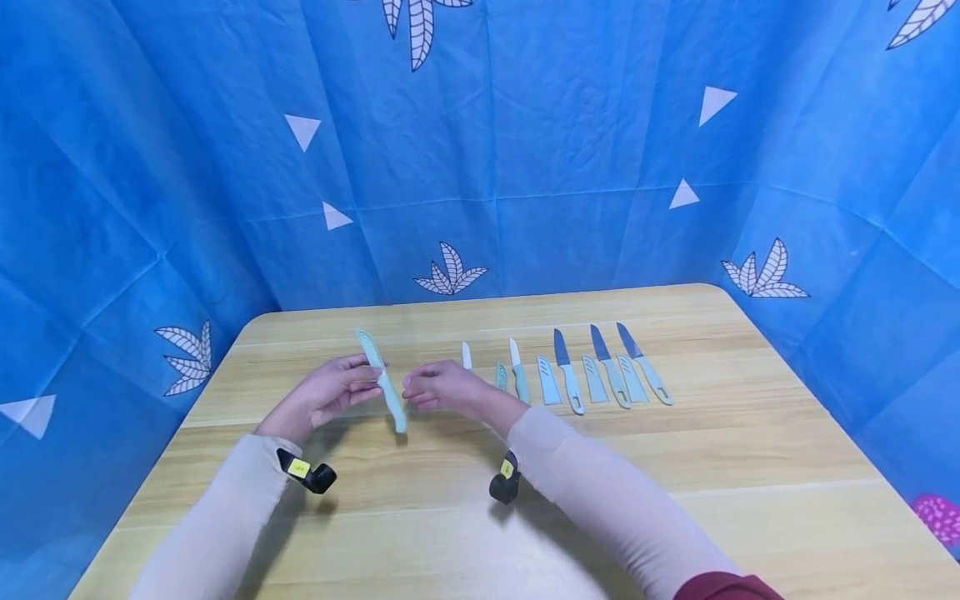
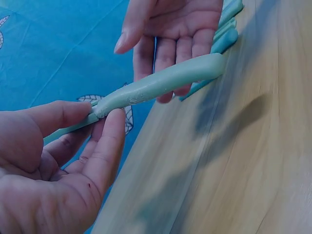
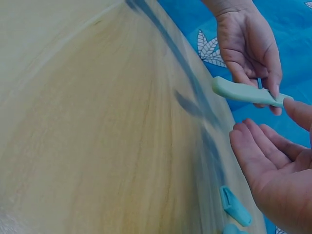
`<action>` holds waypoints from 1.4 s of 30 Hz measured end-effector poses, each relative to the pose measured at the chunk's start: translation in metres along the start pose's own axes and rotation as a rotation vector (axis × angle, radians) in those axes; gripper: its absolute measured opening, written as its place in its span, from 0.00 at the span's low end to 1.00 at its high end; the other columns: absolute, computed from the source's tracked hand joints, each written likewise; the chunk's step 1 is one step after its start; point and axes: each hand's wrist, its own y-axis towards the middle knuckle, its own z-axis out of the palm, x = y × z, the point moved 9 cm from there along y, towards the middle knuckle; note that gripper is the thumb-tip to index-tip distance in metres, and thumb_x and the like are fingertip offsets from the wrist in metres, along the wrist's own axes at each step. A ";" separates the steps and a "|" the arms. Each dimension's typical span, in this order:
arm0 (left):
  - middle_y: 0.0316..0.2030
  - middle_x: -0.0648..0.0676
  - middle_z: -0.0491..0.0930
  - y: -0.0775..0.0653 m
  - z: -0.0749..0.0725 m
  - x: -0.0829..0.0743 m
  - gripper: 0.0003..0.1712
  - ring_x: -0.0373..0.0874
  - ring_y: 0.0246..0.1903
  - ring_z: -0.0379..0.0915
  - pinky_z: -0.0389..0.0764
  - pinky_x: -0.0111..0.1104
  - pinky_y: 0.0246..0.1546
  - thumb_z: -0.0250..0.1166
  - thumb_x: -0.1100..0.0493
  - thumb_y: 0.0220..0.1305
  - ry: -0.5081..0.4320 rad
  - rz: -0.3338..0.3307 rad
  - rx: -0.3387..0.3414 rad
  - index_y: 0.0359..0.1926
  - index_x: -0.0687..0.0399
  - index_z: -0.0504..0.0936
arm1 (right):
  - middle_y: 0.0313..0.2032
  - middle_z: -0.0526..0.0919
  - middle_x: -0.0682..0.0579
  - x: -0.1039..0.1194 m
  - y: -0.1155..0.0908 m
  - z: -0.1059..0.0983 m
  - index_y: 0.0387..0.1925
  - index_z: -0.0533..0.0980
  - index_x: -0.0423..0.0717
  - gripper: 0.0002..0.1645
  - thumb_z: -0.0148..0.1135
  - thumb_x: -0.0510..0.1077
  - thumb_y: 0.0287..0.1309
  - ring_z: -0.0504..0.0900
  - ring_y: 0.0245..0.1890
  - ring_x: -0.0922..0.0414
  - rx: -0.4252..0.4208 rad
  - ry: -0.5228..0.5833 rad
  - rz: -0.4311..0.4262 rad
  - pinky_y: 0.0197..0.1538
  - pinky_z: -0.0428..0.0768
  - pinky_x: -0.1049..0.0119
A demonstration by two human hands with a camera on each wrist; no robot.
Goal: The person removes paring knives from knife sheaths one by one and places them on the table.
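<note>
My left hand (image 1: 341, 390) holds up a knife with a pale mint-green handle (image 1: 393, 406), pinched between thumb and fingers where the handle meets its perforated sheath (image 1: 368, 346). The sheath covers the blade and points away; the handle slants down toward me, above the table. In the left wrist view the left thumb and fingers (image 2: 105, 141) press on both sides of that joint. My right hand (image 1: 450, 387) is just right of the knife, palm up with fingers extended in the right wrist view. No object is seen in the right hand.
On the wooden table (image 1: 420, 517), right of the hands, lie a white blade (image 1: 467, 356), a small green sheath (image 1: 501, 377) and a white-bladed knife (image 1: 519, 375). Farther right, blue-bladed knives (image 1: 570, 383) alternate with light-blue sheaths (image 1: 549, 382). A blue curtain (image 1: 525, 167) stands behind.
</note>
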 end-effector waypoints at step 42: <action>0.42 0.58 0.76 -0.009 0.046 -0.010 0.32 0.47 0.43 0.75 0.72 0.36 0.51 0.57 0.57 0.61 -0.008 0.081 -0.012 0.58 0.74 0.58 | 0.40 0.79 0.40 0.005 -0.033 -0.001 0.42 0.73 0.36 0.12 0.53 0.40 0.59 0.78 0.41 0.47 0.154 -0.010 -0.020 0.46 0.78 0.58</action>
